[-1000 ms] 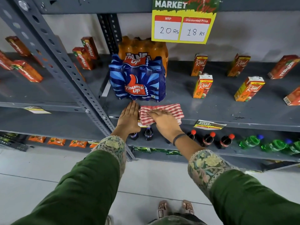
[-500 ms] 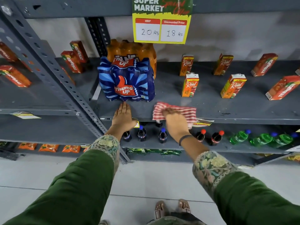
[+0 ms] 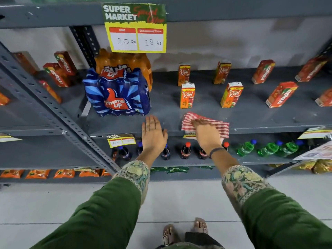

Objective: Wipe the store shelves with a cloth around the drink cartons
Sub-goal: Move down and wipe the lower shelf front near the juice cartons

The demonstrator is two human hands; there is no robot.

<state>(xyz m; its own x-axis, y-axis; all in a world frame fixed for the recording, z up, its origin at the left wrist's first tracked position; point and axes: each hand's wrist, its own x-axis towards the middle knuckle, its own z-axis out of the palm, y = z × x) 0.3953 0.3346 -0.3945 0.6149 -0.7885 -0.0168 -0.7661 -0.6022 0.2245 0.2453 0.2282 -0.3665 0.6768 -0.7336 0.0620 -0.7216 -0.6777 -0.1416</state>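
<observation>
A red-and-white checked cloth (image 3: pixel 213 125) lies flat on the front of the grey shelf (image 3: pixel 260 121), just in front of an orange Real carton (image 3: pixel 187 95). My right hand (image 3: pixel 206 135) presses down on the cloth with its palm. My left hand (image 3: pixel 152 133) rests flat at the shelf's front edge, fingers apart, holding nothing, right of the blue Thums Up pack (image 3: pixel 117 94). More Real cartons (image 3: pixel 231 95) and red Maaza cartons (image 3: pixel 281 94) stand spaced out on the shelf.
An orange bottle pack (image 3: pixel 125 61) stands behind the blue one. A slanted perforated upright (image 3: pixel 53 110) crosses the left. Cola bottles (image 3: pixel 186 150) and green bottles (image 3: pixel 269 148) fill the shelf below. A price sign (image 3: pixel 137 27) hangs above.
My right hand slid the cloth to the right along the shelf's front edge, from beside the Thums Up pack to in front of the Real cartons. My left hand shifted right too.
</observation>
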